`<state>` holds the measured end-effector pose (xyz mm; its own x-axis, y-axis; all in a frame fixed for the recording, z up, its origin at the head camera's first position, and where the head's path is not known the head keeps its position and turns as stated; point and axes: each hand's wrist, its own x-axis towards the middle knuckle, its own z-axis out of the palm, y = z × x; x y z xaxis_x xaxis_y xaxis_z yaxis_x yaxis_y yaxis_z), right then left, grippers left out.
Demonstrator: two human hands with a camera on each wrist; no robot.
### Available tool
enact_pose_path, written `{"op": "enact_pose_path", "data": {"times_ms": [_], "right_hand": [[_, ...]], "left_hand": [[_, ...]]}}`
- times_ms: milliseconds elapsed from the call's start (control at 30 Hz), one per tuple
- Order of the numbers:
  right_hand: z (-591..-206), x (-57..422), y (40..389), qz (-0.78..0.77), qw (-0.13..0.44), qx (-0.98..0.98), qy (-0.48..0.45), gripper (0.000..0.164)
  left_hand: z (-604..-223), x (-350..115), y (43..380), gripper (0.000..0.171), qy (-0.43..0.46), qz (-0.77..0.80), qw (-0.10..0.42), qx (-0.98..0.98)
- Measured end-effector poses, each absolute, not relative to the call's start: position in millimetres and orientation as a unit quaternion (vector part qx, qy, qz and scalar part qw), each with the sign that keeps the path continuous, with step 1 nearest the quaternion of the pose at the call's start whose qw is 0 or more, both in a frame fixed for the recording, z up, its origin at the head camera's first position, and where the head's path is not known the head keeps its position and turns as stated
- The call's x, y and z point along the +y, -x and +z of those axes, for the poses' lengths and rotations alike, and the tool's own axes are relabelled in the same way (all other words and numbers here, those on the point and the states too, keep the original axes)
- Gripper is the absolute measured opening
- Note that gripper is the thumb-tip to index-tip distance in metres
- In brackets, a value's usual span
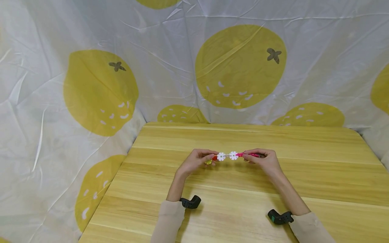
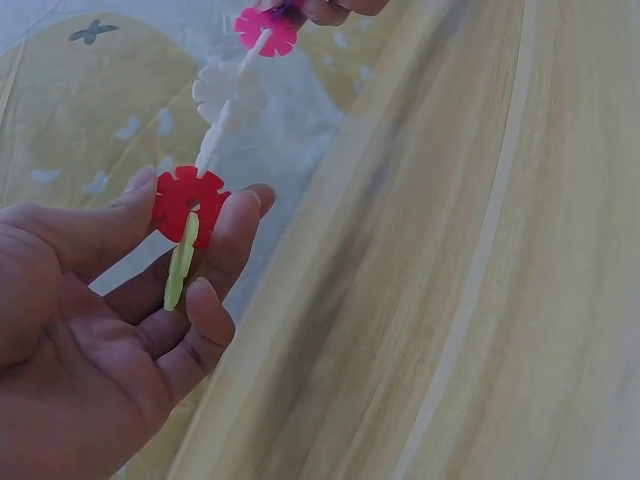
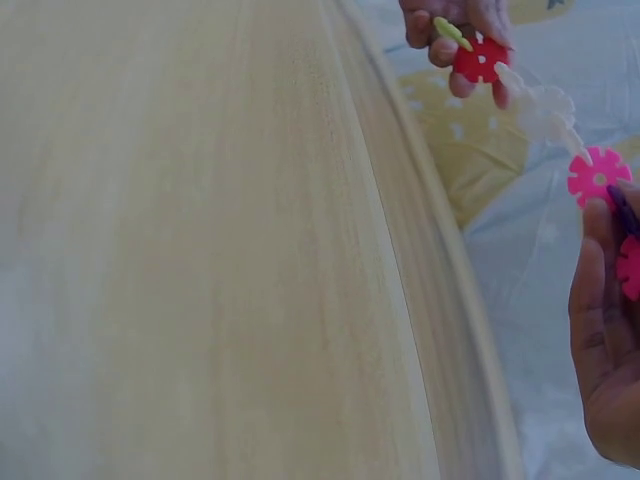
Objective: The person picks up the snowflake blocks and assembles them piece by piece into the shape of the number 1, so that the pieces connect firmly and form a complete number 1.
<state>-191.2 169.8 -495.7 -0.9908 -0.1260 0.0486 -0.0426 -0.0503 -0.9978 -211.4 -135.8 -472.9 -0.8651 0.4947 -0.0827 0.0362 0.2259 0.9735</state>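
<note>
A chain of slotted snowflake discs stretches between both hands, held up over the table. My left hand (image 1: 194, 162) pinches a red disc (image 2: 172, 205) at one end between thumb and fingers. Slotted into that disc is a yellow-green disc (image 2: 178, 270), edge-on near the palm in the left wrist view. Several white discs (image 1: 221, 156) form the middle of the chain. At the other end my right hand (image 1: 268, 162) grips the pink part. A pink disc (image 3: 588, 178), a purple disc (image 3: 621, 208) and another pink disc (image 3: 630, 268) show there, partly cut off in the right wrist view.
Beneath the hands lies a wood-grain table (image 1: 231, 199). A pale curtain (image 1: 170, 60) with yellow fruit prints hangs behind it and along its left side. Black wrist cameras (image 1: 191, 202) are strapped on both forearms.
</note>
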Motion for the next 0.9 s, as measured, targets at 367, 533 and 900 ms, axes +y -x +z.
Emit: {"op": "enact_pose_path", "data": {"times_ms": [367,533,900], "right_hand": [[-494.8,172.3,189.9,-0.673,0.055,0.734,0.079,0.031],[-493.6,172.9,189.0,-0.654,0.058,0.748,0.095,0.03],[-492.2,167.8,186.7,-0.675,0.027,0.734,0.066,0.032]], "left_hand": [[-474.4,-138.6,212.3,0.034,-0.205,0.581,0.205,0.761],[-475.3,-138.5,212.9,0.032,-0.217,0.573,0.211,0.762],[-477.7,-132.4,212.6,0.033,-0.204,0.61,0.179,0.745]]}}
